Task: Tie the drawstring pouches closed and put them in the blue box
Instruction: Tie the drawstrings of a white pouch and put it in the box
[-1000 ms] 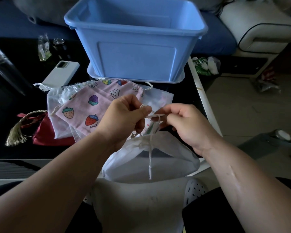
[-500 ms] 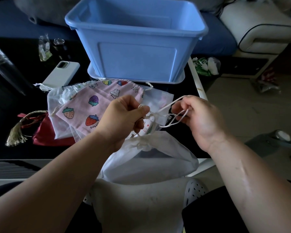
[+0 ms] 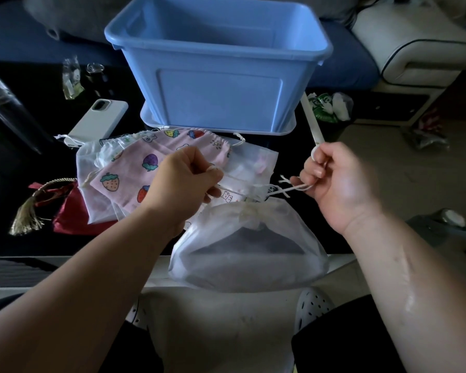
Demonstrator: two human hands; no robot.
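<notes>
A sheer white drawstring pouch (image 3: 249, 249) hangs over the table's front edge, its neck gathered. My left hand (image 3: 184, 181) pinches one end of its white drawstring (image 3: 288, 188) just above the neck. My right hand (image 3: 334, 181) grips the other end, drawn out to the right. Behind them lies a pink fruit-print pouch (image 3: 145, 168) on top of other white pouches (image 3: 92, 168). A red pouch (image 3: 73, 214) with a gold tassel lies at the left. The blue box (image 3: 218, 76) stands open at the back of the table, resting on its lid.
A white phone (image 3: 97, 121) lies left of the box on the dark table (image 3: 24, 130). Small wrapped items (image 3: 72, 79) sit further back left. A white table edge strip (image 3: 314, 122) runs at the right; beyond it is floor with litter. White clogs (image 3: 312, 308) show below.
My right hand has moved right and slightly up, pulling the drawstring out taut. The pouch neck has drawn tighter. My left hand has stayed near the neck.
</notes>
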